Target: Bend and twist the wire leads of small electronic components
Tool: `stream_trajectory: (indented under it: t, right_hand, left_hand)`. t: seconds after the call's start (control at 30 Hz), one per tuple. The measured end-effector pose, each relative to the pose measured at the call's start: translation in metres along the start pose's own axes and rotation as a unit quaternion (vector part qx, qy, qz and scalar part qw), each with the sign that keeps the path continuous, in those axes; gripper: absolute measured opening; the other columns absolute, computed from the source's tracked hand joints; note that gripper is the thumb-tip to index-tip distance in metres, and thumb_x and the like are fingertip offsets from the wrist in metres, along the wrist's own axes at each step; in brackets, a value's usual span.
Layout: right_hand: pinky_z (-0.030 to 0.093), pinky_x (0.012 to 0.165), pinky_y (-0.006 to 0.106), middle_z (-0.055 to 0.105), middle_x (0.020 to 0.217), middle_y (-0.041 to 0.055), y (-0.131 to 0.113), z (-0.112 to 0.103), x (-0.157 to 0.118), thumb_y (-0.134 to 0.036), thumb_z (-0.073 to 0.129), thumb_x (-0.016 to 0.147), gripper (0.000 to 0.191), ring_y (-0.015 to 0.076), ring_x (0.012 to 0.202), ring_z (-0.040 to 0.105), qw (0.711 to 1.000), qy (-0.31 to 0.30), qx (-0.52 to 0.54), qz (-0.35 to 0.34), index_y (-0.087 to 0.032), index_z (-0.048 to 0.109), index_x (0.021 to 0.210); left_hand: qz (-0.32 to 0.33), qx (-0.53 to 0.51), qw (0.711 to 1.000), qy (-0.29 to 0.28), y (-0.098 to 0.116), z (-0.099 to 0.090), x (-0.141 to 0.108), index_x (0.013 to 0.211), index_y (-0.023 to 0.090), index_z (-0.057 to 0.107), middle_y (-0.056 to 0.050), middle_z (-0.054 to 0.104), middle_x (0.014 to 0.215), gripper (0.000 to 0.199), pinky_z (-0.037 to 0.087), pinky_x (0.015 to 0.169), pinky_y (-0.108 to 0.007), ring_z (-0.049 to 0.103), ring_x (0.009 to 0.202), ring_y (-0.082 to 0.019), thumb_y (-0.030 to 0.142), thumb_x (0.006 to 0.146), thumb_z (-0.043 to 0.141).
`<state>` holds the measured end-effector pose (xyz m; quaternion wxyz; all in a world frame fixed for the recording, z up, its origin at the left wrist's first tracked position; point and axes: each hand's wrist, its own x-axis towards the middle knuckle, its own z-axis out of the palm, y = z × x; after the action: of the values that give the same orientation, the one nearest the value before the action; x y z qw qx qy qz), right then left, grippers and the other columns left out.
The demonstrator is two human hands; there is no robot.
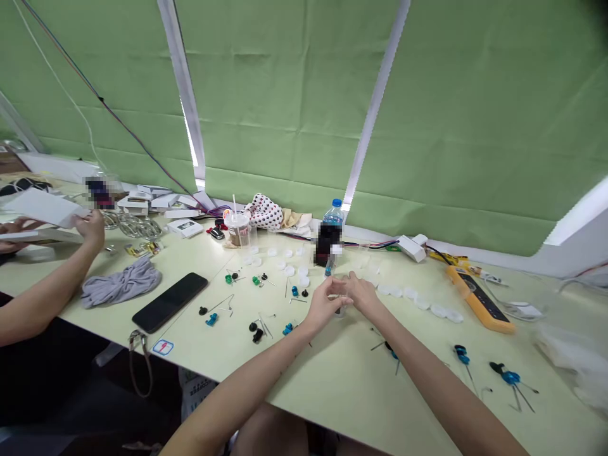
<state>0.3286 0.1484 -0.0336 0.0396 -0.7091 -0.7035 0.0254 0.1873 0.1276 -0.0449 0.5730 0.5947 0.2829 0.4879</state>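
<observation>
My left hand [327,303] and my right hand [360,292] meet over the middle of the table, fingers curled together around a small clear item with a blue part [328,270] at its top. Its lower end shows dark beneath my fingers; what exactly it is stays unclear. Just behind stands a bottle with a blue cap [337,204]. Small blue clamp pieces [287,329], black pieces [257,335] and thin metal rods lie left of my hands. More blue pieces [510,378] with rods lie to the right. White round caps [409,292] form a row beyond my right wrist.
At the left, another person's hand [92,229] holds a white box [45,206]. A black phone [170,302], a grey cloth [121,284] and a drink cup [237,229] are on the table [342,373]. A yellow multimeter [479,299] lies at the right.
</observation>
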Motion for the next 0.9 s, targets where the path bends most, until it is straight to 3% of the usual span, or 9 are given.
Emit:
stream_trajectory:
  t: [0.13, 0.23, 0.33, 0.4, 0.47, 0.53, 0.73, 0.9]
  right_hand:
    - [0.044, 0.074, 0.033, 0.055, 0.106, 0.0123, 0.009, -0.002, -0.019, -0.02, 0.045, 0.087, 0.02, 0.0216, 0.087, 0.061, 0.994, 0.051, 0.091, -0.021, -0.016, 0.055, 0.104]
    - [0.046, 0.069, 0.029, 0.057, 0.103, 0.0083, 0.019, -0.012, -0.036, -0.026, 0.027, 0.095, 0.029, 0.014, 0.073, 0.061, 0.981, 0.07, 0.179, -0.039, -0.018, 0.05, 0.111]
    - [0.047, 0.062, 0.025, 0.06, 0.088, 0.0033, 0.022, -0.029, -0.052, -0.039, 0.034, 0.093, 0.036, 0.0132, 0.069, 0.059, 0.957, 0.075, 0.272, -0.063, -0.018, 0.043, 0.121]
    - [0.044, 0.056, 0.024, 0.059, 0.081, 0.0019, 0.019, -0.041, -0.06, -0.043, 0.046, 0.088, 0.041, 0.0124, 0.062, 0.056, 0.883, 0.062, 0.457, -0.086, -0.018, 0.044, 0.12]
    - [0.04, 0.049, 0.023, 0.059, 0.093, 0.0044, 0.014, -0.05, -0.066, -0.045, 0.051, 0.085, 0.043, 0.0092, 0.054, 0.052, 0.819, 0.035, 0.563, -0.105, -0.021, 0.045, 0.121]
    - [0.041, 0.049, 0.024, 0.056, 0.106, 0.0067, 0.01, -0.053, -0.071, -0.045, 0.05, 0.086, 0.045, 0.0084, 0.053, 0.052, 0.792, 0.036, 0.598, -0.119, -0.024, 0.042, 0.125]
    - [0.045, 0.052, 0.026, 0.055, 0.1, 0.0062, 0.013, -0.041, -0.077, -0.043, 0.047, 0.089, 0.036, 0.0097, 0.056, 0.051, 0.825, 0.07, 0.545, -0.13, -0.024, 0.053, 0.119]
    - [0.045, 0.053, 0.027, 0.049, 0.107, 0.0069, 0.017, -0.035, -0.076, -0.04, 0.043, 0.091, 0.038, 0.0094, 0.057, 0.049, 0.826, 0.106, 0.533, -0.147, -0.028, 0.053, 0.126]
  left_hand:
    - [0.002, -0.007, 1.0, -0.008, 0.001, 0.0, 0.0, 0.094, 0.018, 0.056, -0.007, 0.064, 0.094, 0.033, 0.047, 0.077, -0.03, 0.059, 0.095, -0.019, 0.021, 0.065, 0.073]
    - [0.006, -0.012, 1.0, -0.013, 0.0, 0.0, -0.001, 0.096, 0.018, 0.056, -0.007, 0.064, 0.096, 0.033, 0.047, 0.077, -0.03, 0.059, 0.094, -0.019, 0.022, 0.067, 0.072]
    - [0.01, -0.009, 1.0, -0.008, 0.001, 0.0, -0.001, 0.096, 0.018, 0.057, -0.008, 0.064, 0.097, 0.032, 0.048, 0.076, -0.03, 0.06, 0.093, -0.019, 0.023, 0.067, 0.071]
    - [0.013, -0.003, 1.0, -0.004, 0.003, 0.002, -0.003, 0.097, 0.017, 0.058, -0.007, 0.064, 0.096, 0.033, 0.048, 0.075, -0.03, 0.06, 0.091, -0.019, 0.024, 0.068, 0.071]
    - [0.016, 0.014, 1.0, -0.008, 0.008, 0.003, -0.004, 0.099, 0.017, 0.059, -0.007, 0.065, 0.092, 0.034, 0.048, 0.075, -0.03, 0.061, 0.088, -0.019, 0.026, 0.068, 0.071]
    - [0.02, 0.039, 0.999, -0.022, 0.013, 0.004, -0.006, 0.102, 0.017, 0.062, -0.007, 0.066, 0.088, 0.036, 0.047, 0.076, -0.031, 0.061, 0.086, -0.019, 0.027, 0.068, 0.071]
    - [0.021, 0.069, 0.996, -0.045, 0.016, 0.007, -0.008, 0.107, 0.018, 0.066, -0.007, 0.066, 0.086, 0.04, 0.047, 0.076, -0.031, 0.06, 0.081, -0.018, 0.03, 0.069, 0.071]
    - [0.008, 0.027, 0.999, -0.039, 0.014, 0.008, -0.009, 0.107, 0.019, 0.067, -0.007, 0.064, 0.085, 0.041, 0.046, 0.075, -0.032, 0.058, 0.081, -0.019, 0.032, 0.068, 0.072]
